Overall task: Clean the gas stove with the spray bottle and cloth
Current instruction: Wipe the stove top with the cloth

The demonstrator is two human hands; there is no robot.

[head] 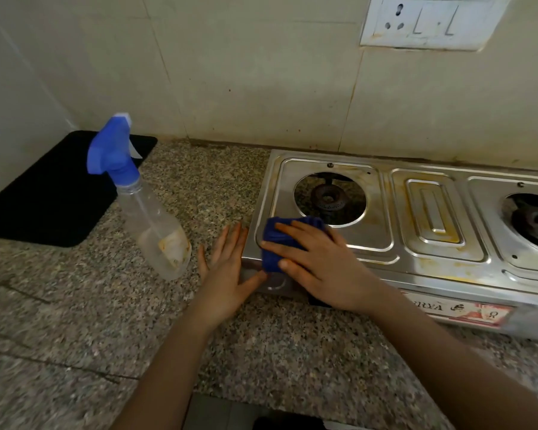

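Cloth: we see the blue cloth (277,243) bunched on the front left corner of the gas stove (416,262), its near end hanging slightly over the front edge, just in front of the left burner (328,198)
Right hand: our right hand (323,268) lies palm down on the cloth; the fingers (292,229) are straight and a little spread, pressing it onto the steel, and the thumb rests on its near edge; cloth shows past the fingertips to the left and rear
Left hand: our left hand (225,274) lies flat on the table (75,305) just beside the stove's left side, fingers wide and holding nothing; the thumb seems to touch the stove's front corner below the cloth, though we cannot be sure
Spray bottle: the spray bottle (151,218) stands on the table left of the left hand, near but apart from it
Stove top: yellowish stains around the centre panel
Behind: a black mat (53,193) in the table's corner
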